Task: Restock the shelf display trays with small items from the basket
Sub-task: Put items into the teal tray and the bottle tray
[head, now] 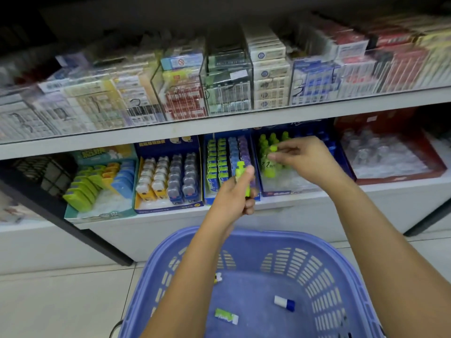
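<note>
Three small items lay loose in the blue basket (341,276) at lower centre: a green-and-white one (226,317), a blue-capped one (284,303) and a yellow-white one (218,278) half hidden by a forearm. The left hand (231,196) gripped one green item (242,175), fingers curled round it. The right hand (302,159) pinched a green-capped bottle (272,152) at its fingertips over the tray of green bottles (278,193), right of centre.

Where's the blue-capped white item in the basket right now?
Head view: the blue-capped item lies on the basket floor, right of centre, up-right of the green packet.
</note>
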Demonstrator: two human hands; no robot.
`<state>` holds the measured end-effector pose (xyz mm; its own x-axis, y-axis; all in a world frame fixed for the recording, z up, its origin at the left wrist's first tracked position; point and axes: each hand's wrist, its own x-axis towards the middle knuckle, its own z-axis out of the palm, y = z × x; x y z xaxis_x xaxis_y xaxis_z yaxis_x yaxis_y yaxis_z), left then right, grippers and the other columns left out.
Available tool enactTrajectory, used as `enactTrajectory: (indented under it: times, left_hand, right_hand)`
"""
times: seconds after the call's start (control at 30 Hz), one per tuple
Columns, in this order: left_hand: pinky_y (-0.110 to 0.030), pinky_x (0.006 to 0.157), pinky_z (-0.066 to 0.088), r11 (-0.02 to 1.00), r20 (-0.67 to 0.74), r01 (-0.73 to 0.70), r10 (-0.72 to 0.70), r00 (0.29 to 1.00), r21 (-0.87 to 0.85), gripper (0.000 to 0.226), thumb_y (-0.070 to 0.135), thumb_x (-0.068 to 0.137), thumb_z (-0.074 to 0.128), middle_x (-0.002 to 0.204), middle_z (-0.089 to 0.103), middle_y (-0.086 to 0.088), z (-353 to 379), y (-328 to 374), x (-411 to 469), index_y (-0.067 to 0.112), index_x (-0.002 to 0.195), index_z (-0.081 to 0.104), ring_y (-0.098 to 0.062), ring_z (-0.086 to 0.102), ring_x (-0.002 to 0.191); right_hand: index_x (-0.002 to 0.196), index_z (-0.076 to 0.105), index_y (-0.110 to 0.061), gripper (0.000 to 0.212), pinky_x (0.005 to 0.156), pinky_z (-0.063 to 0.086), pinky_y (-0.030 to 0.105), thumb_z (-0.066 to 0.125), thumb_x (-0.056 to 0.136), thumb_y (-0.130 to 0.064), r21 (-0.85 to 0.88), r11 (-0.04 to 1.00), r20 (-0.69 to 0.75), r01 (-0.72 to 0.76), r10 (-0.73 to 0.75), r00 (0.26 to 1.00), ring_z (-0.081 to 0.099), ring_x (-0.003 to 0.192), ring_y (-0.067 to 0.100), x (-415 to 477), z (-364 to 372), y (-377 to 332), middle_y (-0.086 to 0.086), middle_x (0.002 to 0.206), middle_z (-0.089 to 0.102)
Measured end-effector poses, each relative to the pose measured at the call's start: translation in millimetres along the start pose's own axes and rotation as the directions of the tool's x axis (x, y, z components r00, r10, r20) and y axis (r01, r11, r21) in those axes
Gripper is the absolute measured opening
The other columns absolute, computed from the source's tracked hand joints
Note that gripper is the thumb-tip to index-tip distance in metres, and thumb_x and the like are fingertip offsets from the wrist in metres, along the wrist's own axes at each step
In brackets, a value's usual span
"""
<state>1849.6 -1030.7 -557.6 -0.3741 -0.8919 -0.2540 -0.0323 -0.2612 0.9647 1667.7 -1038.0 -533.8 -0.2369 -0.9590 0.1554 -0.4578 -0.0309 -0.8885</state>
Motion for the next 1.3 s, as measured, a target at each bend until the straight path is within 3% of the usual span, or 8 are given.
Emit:
enactTrajectory:
  times: [0.13, 0.53, 0.8, 0.9, 0.97, 1.03, 1.13, 1.3]
  left_hand:
    - [-0.019, 0.036, 0.024, 0.917, 0.026, 0.126, -0.125, 0.992, -0.379, 0.036, 0.037, 0.099, 0.031, 0.059, 0.05, -0.002, -1.9, -4.7, -0.5, 0.011, 0.083, 0.051, -0.01, 0.031, 0.04]
    - [-0.016, 0.042, 0.029, 0.833, 0.164, 0.127, -0.044, 0.985, -0.539, 0.036, 0.025, 0.101, 0.034, 0.075, 0.052, -0.001, -3.3, -13.3, -10.7, 0.003, 0.113, 0.06, -0.007, 0.036, 0.052]
    - [-0.016, 0.044, 0.033, 0.841, 0.235, 0.114, 0.016, 0.972, -0.529, 0.027, 0.026, 0.101, 0.038, 0.073, 0.055, -0.004, 32.0, 2.5, 0.6, 0.007, 0.109, 0.056, -0.008, 0.042, 0.054]
    - [-0.016, 0.052, 0.045, 0.96, 0.091, -0.015, 0.042, 0.995, -0.28, 0.026, 0.025, 0.102, 0.039, 0.083, 0.062, -0.007, 43.0, 7.7, 8.9, 0.008, 0.104, 0.058, -0.01, 0.052, 0.062]
    - [-0.012, 0.067, 0.047, 0.959, -0.029, -0.163, 0.174, 0.984, 0.231, 0.026, 0.026, 0.101, 0.04, 0.099, 0.063, -0.007, 44.3, 2.0, 11.1, 0.01, 0.112, 0.058, -0.015, 0.058, 0.079]
    - [-0.017, 0.085, 0.041, 0.684, 0.072, -0.295, 0.335, 0.939, 0.667, 0.036, 0.026, 0.1, 0.042, 0.121, 0.059, -0.01, 42.5, -9.4, 9.6, 0.008, 0.131, 0.05, -0.022, 0.057, 0.106]
    - [-0.028, 0.111, 0.024, 0.376, 0.299, -0.395, 0.289, 0.909, 0.838, 0.052, 0.019, 0.097, 0.044, 0.148, 0.037, -0.014, 42.7, -26.7, 7.5, 0.005, 0.145, 0.031, -0.024, 0.032, 0.137]
    - [-0.024, 0.116, 0.01, 0.19, 0.358, -0.428, 0.317, 0.878, 0.884, 0.058, 0.02, 0.096, 0.045, 0.154, 0.027, -0.009, 41.4, -42.7, 9.4, 0.005, 0.148, 0.025, -0.02, 0.019, 0.142]
  right_hand:
    - [0.105, 0.067, -0.004, 0.034, 0.072, 0.048, 0.019, 0.077, 0.076, -0.017, -0.177, 0.984, -0.026, 0.026, -0.031, 0.999, 0.058, 0.078, 0.014, 16.0, 18.2, 22.7, 0.008, 0.088, 0.065]
    - [0.108, 0.067, -0.007, 0.037, 0.08, 0.047, 0.025, 0.076, 0.077, -0.025, -0.417, 0.909, 0.013, -0.027, 0.035, 0.999, 0.061, 0.093, 0.02, 12.9, 23.2, 16.8, 0.009, 0.102, 0.065]
    - [0.084, 0.073, -0.022, 0.011, 0.068, 0.046, 0.004, 0.075, 0.074, -0.024, 0.181, 0.982, 0.352, -0.06, -0.008, 0.936, 0.065, 0.074, -0.006, -24.3, -19.1, -10.0, -0.012, 0.076, 0.073]
    - [0.091, 0.07, -0.015, 0.016, 0.057, 0.043, 0.003, 0.075, 0.076, -0.02, 0.234, 0.971, 0.178, -0.048, 0.006, 0.984, 0.064, 0.068, -0.006, -18.8, -20.8, -2.3, -0.009, 0.075, 0.072]
    - [0.099, 0.067, -0.011, 0.027, 0.059, 0.045, 0.009, 0.077, 0.075, -0.02, 0.12, 0.991, 0.007, -0.054, 0.053, 0.999, 0.064, 0.072, 0.005, -9.4, -16.9, 10.0, -0.001, 0.083, 0.069]
    - [0.1, 0.065, -0.012, 0.026, 0.062, 0.044, 0.012, 0.076, 0.077, -0.017, -0.112, 0.994, -0.101, -0.001, -0.011, 0.995, 0.061, 0.071, 0.011, -2.0, -8.0, 21.3, -0.002, 0.08, 0.063]
    - [0.109, 0.063, -0.009, 0.031, 0.07, 0.049, 0.022, 0.072, 0.079, -0.012, -0.377, 0.919, -0.097, 0.112, -0.159, 0.982, 0.063, 0.072, 0.019, 0.2, 4.2, 36.8, 0.001, 0.079, 0.062]
    - [0.117, 0.056, -0.008, 0.036, 0.074, 0.054, 0.042, 0.067, 0.084, -0.012, -0.498, 0.858, -0.018, 0.129, -0.159, 0.987, 0.064, 0.081, 0.031, 4.6, 12.2, 55.2, 0.015, 0.09, 0.067]
